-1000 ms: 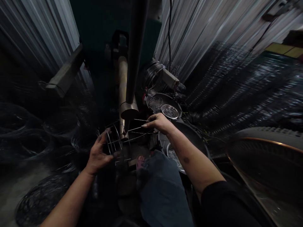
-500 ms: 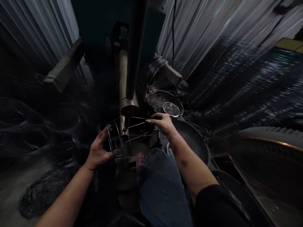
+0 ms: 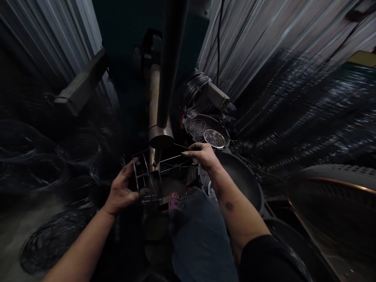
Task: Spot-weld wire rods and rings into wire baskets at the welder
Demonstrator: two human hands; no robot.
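Observation:
In the middle of the head view, a round cage-like wire frame (image 3: 136, 175) lies on its side around the lower bar of a machine. My left hand (image 3: 123, 190) grips its left end, thumb below and fingers above. Between the thumb and fingertips of my right hand (image 3: 205, 156) is a thin straight wire (image 3: 171, 158), which reaches left toward the frame; whether it is joined there I cannot tell. Just above the frame stands the machine's thick metal cylinder (image 3: 161, 136), and under it a narrower metal post (image 3: 154, 167) runs inside the frame.
At the right stand dark basins (image 3: 245, 178), with a small metal dish (image 3: 214, 138) of short metal pieces behind them. A wire coil (image 3: 195, 92) hangs on a beam (image 3: 217, 96). Wire rings (image 3: 44, 172) are stacked at left, and a large fan guard (image 3: 331, 188) is near right.
The view has shifted slightly. Both hands keep their hold, and the wire frame has turned or tilted a little around the post.

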